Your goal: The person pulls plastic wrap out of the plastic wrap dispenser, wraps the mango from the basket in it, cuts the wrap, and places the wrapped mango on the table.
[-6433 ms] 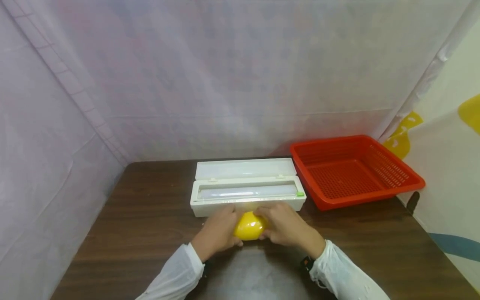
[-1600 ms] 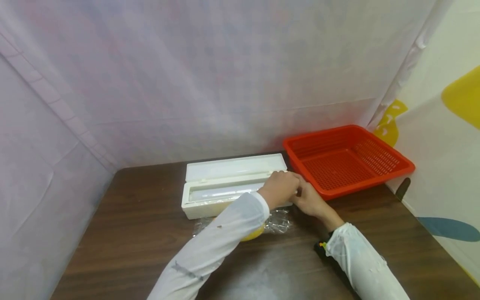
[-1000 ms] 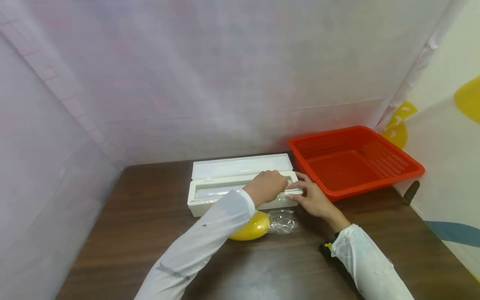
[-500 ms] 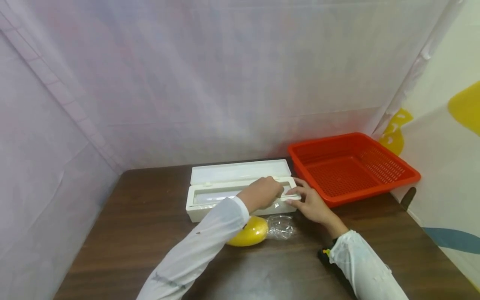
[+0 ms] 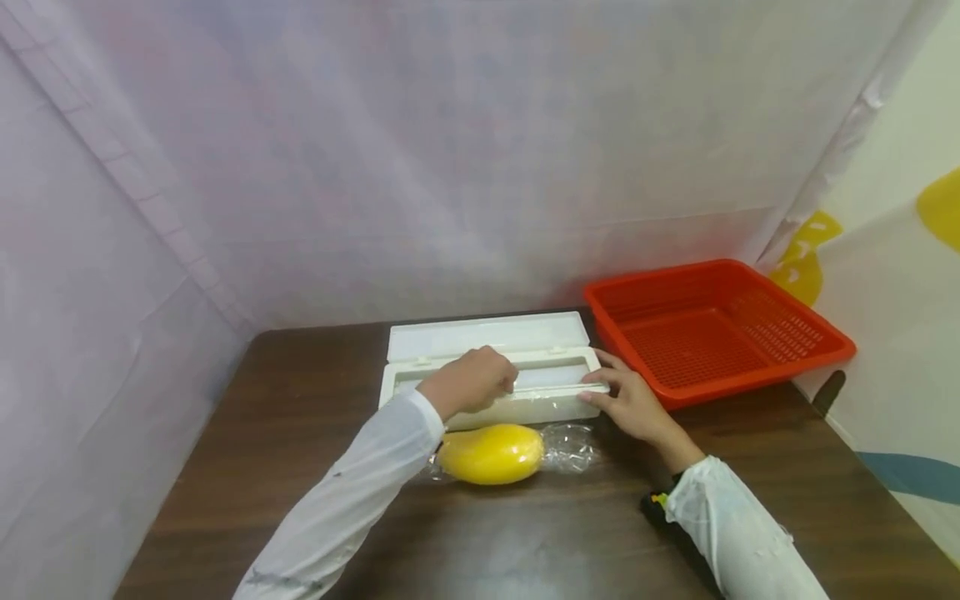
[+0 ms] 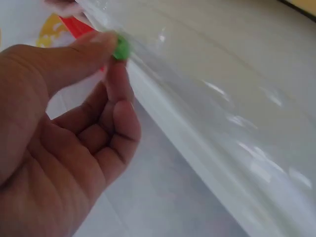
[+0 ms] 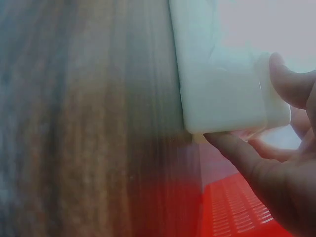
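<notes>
A white cling film dispenser (image 5: pixel 536 407) lies across the table with its lid (image 5: pixel 491 333) folded back. My left hand (image 5: pixel 471 382) is over its front edge. In the left wrist view, thumb and forefinger pinch a small green slider knob (image 6: pixel 121 48) on that edge, and shiny clear film lies along the box. My right hand (image 5: pixel 633 408) holds the dispenser's right end, thumb on the front and fingers around the end, as the right wrist view also shows. In front lies a smooth yellow fruit-like thing (image 5: pixel 491 455), wrapped in clear film (image 5: pixel 568 448) that bunches out at its sides.
A red plastic basket (image 5: pixel 690 333) stands at the back right, close to the dispenser's right end. Pale cloth walls (image 5: pixel 480 167) close in the back and both sides of the brown wooden table (image 5: pixel 300 442).
The yellow thing was between both hands earlier; now it lies on the table. My left hand has since slid leftward along the dispenser from its right end. My right hand stays at that end.
</notes>
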`<action>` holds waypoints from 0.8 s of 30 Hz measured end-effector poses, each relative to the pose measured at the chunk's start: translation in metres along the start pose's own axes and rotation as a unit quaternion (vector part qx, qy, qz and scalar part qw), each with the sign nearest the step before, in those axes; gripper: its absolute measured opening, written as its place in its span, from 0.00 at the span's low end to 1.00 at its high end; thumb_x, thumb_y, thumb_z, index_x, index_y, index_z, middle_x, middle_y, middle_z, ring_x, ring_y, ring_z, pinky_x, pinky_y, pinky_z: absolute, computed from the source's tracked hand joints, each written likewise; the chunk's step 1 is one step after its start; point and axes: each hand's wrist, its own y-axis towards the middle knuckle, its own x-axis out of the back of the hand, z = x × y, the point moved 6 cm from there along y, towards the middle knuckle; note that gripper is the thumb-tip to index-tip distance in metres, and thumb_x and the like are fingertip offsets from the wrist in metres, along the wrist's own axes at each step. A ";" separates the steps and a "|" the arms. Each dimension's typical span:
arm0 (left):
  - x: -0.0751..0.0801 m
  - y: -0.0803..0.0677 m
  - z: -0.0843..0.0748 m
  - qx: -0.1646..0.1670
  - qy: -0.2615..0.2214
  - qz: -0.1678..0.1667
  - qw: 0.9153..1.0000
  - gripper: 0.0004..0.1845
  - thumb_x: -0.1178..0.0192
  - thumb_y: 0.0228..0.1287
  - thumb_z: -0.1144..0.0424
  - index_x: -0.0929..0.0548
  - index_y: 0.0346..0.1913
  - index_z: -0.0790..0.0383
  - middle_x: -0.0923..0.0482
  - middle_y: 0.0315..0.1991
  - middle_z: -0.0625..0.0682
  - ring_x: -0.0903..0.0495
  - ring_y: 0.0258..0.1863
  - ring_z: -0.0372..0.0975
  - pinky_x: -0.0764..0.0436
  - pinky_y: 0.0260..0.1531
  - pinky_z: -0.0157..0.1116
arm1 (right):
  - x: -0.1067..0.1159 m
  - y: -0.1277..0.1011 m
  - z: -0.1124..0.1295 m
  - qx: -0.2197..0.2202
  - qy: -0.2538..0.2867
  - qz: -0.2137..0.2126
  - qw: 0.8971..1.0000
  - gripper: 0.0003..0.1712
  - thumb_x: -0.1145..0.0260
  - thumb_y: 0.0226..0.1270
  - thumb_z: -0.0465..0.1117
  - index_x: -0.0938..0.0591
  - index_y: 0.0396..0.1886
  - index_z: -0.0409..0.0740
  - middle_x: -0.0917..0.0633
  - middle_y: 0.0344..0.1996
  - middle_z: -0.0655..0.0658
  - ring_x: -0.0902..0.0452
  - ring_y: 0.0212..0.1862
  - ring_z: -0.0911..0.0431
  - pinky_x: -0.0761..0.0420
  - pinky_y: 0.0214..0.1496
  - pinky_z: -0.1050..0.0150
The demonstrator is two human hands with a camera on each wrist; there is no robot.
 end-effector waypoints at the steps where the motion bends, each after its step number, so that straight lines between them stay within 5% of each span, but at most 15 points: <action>1: 0.000 -0.004 0.003 0.002 -0.005 -0.004 1.000 0.08 0.37 0.62 0.75 0.14 0.32 0.58 0.14 0.31 0.48 0.17 0.32 0.40 0.17 0.39 0.34 | 0.000 0.000 0.000 -0.001 0.000 0.001 1.000 0.10 0.23 0.59 0.38 0.12 0.40 0.45 0.30 0.71 0.30 0.33 0.70 0.33 0.36 0.71 0.36; 7: -0.002 -0.023 0.009 -0.020 -0.005 -0.025 0.999 0.07 0.38 0.64 0.73 0.14 0.34 0.58 0.12 0.34 0.49 0.15 0.36 0.42 0.15 0.44 0.36 | -0.002 -0.001 0.005 -0.004 -0.002 0.009 1.000 0.09 0.23 0.59 0.39 0.12 0.40 0.45 0.29 0.71 0.30 0.32 0.69 0.34 0.32 0.70 0.40; 14: 0.006 -0.056 0.030 0.033 -0.005 -0.026 0.999 0.08 0.37 0.64 0.74 0.14 0.32 0.57 0.13 0.32 0.49 0.15 0.34 0.43 0.15 0.43 0.38 | 0.001 -0.001 0.008 0.000 -0.003 0.005 1.000 0.08 0.24 0.59 0.38 0.12 0.39 0.45 0.29 0.70 0.31 0.28 0.67 0.35 0.32 0.59 0.79; 24: 0.011 -0.097 0.047 0.051 0.006 -0.063 0.997 0.08 0.34 0.62 0.73 0.14 0.29 0.56 0.15 0.28 0.48 0.18 0.30 0.41 0.16 0.36 0.38 | 0.001 -0.004 0.014 -0.003 -0.011 0.001 1.000 0.08 0.24 0.59 0.37 0.12 0.38 0.43 0.28 0.70 0.31 0.28 0.68 0.35 0.33 0.58 0.81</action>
